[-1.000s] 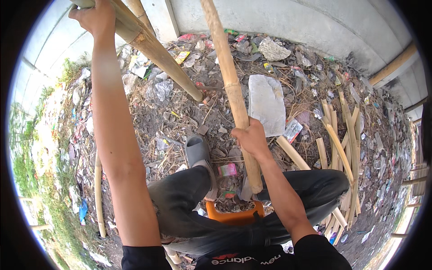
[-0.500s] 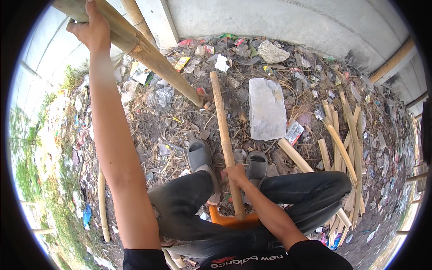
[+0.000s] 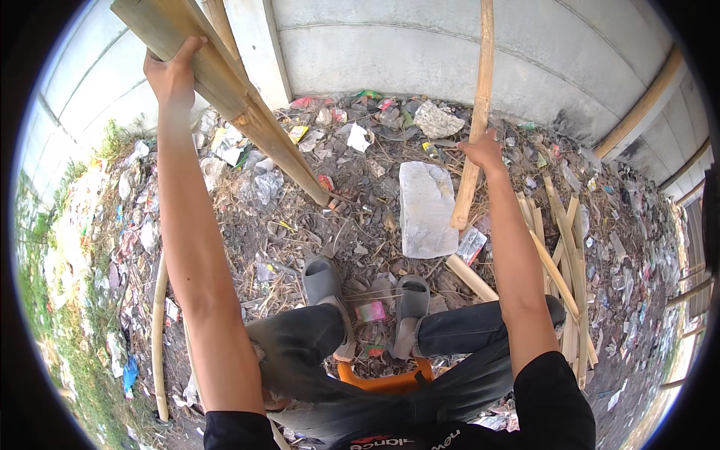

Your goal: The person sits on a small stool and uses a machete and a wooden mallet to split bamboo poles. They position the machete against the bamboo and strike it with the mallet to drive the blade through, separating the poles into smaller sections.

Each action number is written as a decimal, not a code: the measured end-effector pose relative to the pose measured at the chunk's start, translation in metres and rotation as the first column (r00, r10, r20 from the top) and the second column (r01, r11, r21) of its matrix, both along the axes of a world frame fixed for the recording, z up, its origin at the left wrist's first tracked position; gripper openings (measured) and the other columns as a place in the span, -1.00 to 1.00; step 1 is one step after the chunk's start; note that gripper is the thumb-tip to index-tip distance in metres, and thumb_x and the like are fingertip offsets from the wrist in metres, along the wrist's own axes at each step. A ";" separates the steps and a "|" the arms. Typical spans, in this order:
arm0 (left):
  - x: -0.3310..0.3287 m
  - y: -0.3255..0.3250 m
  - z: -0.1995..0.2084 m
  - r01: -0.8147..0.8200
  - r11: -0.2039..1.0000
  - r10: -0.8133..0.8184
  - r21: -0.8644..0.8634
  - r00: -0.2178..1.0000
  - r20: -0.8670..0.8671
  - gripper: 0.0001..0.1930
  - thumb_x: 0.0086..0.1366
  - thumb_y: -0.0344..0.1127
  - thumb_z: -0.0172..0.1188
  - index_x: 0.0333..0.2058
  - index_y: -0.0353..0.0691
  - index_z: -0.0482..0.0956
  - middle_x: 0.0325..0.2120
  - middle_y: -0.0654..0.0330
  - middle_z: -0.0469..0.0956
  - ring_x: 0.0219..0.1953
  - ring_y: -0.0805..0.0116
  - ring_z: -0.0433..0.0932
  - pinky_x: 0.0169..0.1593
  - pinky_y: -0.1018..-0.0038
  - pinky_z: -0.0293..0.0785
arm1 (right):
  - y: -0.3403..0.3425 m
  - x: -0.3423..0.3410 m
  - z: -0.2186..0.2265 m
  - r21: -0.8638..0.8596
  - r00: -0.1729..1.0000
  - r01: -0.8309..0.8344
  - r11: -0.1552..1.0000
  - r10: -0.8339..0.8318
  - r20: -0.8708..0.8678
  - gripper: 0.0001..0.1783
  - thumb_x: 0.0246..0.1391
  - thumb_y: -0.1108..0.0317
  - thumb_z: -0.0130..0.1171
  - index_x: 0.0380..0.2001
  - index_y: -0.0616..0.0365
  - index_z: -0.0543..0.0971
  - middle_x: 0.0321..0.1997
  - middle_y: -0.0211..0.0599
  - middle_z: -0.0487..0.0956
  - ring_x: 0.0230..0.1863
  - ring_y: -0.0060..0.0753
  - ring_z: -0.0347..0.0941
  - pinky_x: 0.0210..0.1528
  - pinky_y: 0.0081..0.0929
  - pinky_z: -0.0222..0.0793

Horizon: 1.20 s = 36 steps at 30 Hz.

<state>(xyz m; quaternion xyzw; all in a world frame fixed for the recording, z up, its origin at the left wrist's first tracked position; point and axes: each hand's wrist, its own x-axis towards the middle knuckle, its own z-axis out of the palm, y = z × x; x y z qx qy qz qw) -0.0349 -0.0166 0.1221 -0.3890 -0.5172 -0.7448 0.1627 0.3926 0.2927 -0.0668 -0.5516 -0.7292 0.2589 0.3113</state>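
Observation:
At upper left my left hand (image 3: 172, 75) is closed around a thick bamboo pole (image 3: 259, 127) near its upper end. The pole leans, its lower end on the littered ground in front of my left foot. My right hand (image 3: 484, 150), reaching forward, is wrapped round a thinner bamboo stick (image 3: 484, 67) below its middle. That stick stands nearly upright, and its lower end is at the right edge of a pale rectangular stone block (image 3: 427, 214). Whether the stick touches the block I cannot tell.
Split bamboo strips (image 3: 570, 255) lie in a pile to the right. A cut bamboo piece (image 3: 471, 276) is by my right knee. Beneath me shows an orange seat (image 3: 386, 382). A concrete wall (image 3: 375, 52) runs behind, with a rough rock (image 3: 437, 120) at its foot.
My right hand has carried the thinner stick from between my knees forward and right, up beside the stone block. My left hand keeps its hold on the thick pole.

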 end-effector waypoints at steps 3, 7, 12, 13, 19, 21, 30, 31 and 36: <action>0.002 -0.004 0.002 0.040 0.999 -0.039 0.019 0.998 -0.041 -0.43 -0.03 -0.38 0.49 -0.04 -0.49 0.51 -0.20 -0.01 0.64 -0.19 0.21 0.65 -0.05 0.29 0.58 | -0.020 -0.032 0.064 0.134 0.983 -0.181 0.974 0.185 -0.016 -0.06 -0.01 0.05 0.48 0.29 0.40 0.33 0.11 0.38 0.53 0.02 0.10 0.63 -0.02 -0.10 0.60; -0.002 -0.004 0.022 0.147 0.989 -0.141 0.029 0.977 -0.162 -0.45 -0.05 -0.39 0.45 -0.07 -0.51 0.52 -0.24 0.04 0.64 -0.18 0.20 0.64 -0.04 0.31 0.55 | -0.103 -0.091 0.139 0.314 0.748 -0.524 0.792 0.604 -0.275 -0.01 -0.01 -0.09 0.49 0.32 0.31 0.33 0.27 0.41 0.41 0.19 0.12 0.54 0.03 -0.12 0.59; 0.108 -0.013 0.075 0.307 0.951 -0.287 0.022 0.910 -0.299 -0.38 -0.23 -0.39 0.23 -0.04 -0.40 0.50 -0.25 0.03 0.60 -0.21 0.21 0.65 -0.12 0.36 0.63 | -0.175 -0.135 0.211 0.625 0.250 -0.614 0.482 0.870 -0.425 -0.19 -0.04 0.01 0.49 0.14 0.37 0.48 0.11 0.20 0.57 0.11 -0.09 0.58 0.11 -0.13 0.49; 0.111 -0.009 0.073 0.332 0.943 -0.315 0.017 0.909 -0.273 -0.38 -0.22 -0.38 0.24 -0.04 -0.41 0.50 -0.24 0.03 0.60 -0.21 0.20 0.65 -0.14 0.35 0.64 | -0.179 -0.140 0.228 0.625 0.278 -0.604 0.494 0.866 -0.415 -0.14 0.03 0.00 0.44 0.22 0.37 0.37 0.10 0.21 0.58 0.09 -0.01 0.59 0.10 -0.11 0.51; 0.070 0.013 0.037 0.453 0.887 -0.462 -0.094 0.856 -0.234 -0.37 -0.08 -0.27 0.29 0.03 -0.42 0.50 -0.20 0.05 0.61 -0.17 0.21 0.62 -0.09 0.32 0.60 | -0.202 -0.177 0.276 0.661 0.270 -0.655 0.366 0.931 -0.248 -0.04 0.15 -0.06 0.36 0.36 0.37 0.20 0.07 0.17 0.58 0.03 0.04 0.59 0.03 -0.13 0.57; 0.046 0.011 0.030 0.443 0.891 -0.453 -0.097 0.870 -0.196 -0.47 -0.04 -0.42 0.27 0.01 -0.40 0.53 -0.20 0.10 0.61 -0.14 0.21 0.61 0.02 0.26 0.53 | -0.214 -0.188 0.282 0.647 0.347 -0.671 0.363 0.924 -0.159 -0.10 0.15 -0.05 0.37 0.31 0.39 0.29 0.04 0.16 0.60 0.01 -0.02 0.60 0.02 -0.17 0.57; 0.081 0.016 0.049 0.189 0.982 -0.185 -0.001 0.958 -0.220 -0.34 -0.04 -0.22 0.33 0.08 -0.27 0.39 -0.22 0.05 0.58 -0.09 0.20 0.57 0.12 0.23 0.46 | -0.196 -0.235 0.291 0.634 0.246 -0.665 0.395 0.917 -0.313 -0.59 0.05 0.35 0.24 -0.05 0.39 0.61 -0.15 0.06 0.69 -0.12 -0.11 0.65 -0.03 -0.26 0.56; 0.095 0.022 0.059 0.178 0.978 -0.155 0.112 0.969 -0.194 -0.35 0.00 -0.18 0.32 0.08 -0.32 0.43 -0.21 0.04 0.59 -0.12 0.21 0.58 0.06 0.27 0.49 | -0.191 -0.241 0.294 0.620 0.258 -0.659 0.425 0.903 -0.344 -0.60 0.04 0.38 0.22 -0.08 0.40 0.61 -0.16 0.07 0.69 -0.12 -0.11 0.65 -0.02 -0.26 0.55; 0.163 0.046 0.113 -0.002 0.939 0.026 0.343 0.997 -0.066 -0.39 0.26 -0.01 0.20 0.08 -0.46 0.50 -0.19 -0.07 0.62 -0.16 0.09 0.59 0.01 0.28 0.49 | -0.164 -0.257 0.277 0.681 0.306 -0.468 0.563 0.827 -0.472 -0.61 0.09 0.30 0.18 -0.15 0.45 0.64 -0.22 0.19 0.69 -0.12 0.03 0.65 -0.03 -0.19 0.49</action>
